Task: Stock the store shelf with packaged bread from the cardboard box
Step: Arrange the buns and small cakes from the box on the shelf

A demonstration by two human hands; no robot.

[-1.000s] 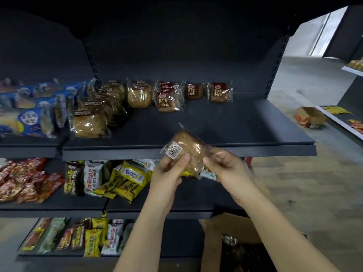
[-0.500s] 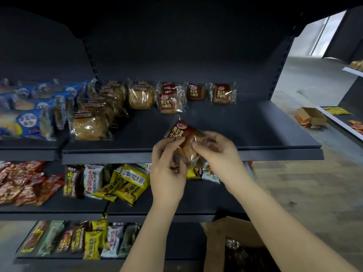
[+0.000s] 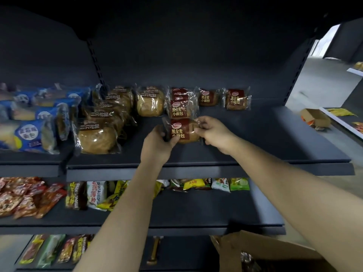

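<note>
- Brown-labelled bread packet (image 3: 183, 130) is held from both sides: my left grip (image 3: 157, 146) curls thumb and fingers round its left edge, and my right grip (image 3: 214, 132) pinches the clear wrapper at its right edge.
- It stands with the label facing me, low over the middle of the top shelf (image 3: 255, 138); I cannot tell whether its bottom touches the board.
- Just beyond it, farther in, is a stack of matching packets (image 3: 180, 108). Right of that stack, two single packets (image 3: 208, 97) (image 3: 236, 99) lean along the far edge.
- To the left, a row of larger buns (image 3: 98, 134) in clear wrap runs from near to far, with blue bread bags (image 3: 29, 134) farther left.
- On the shelf below lie mixed snack bags (image 3: 94, 195).
- At the near right, under my right forearm, the cardboard box (image 3: 275, 250) stands open, with shiny wrappers dimly visible inside.
- Far right, a small carton (image 3: 314, 118) lies on the floor.
</note>
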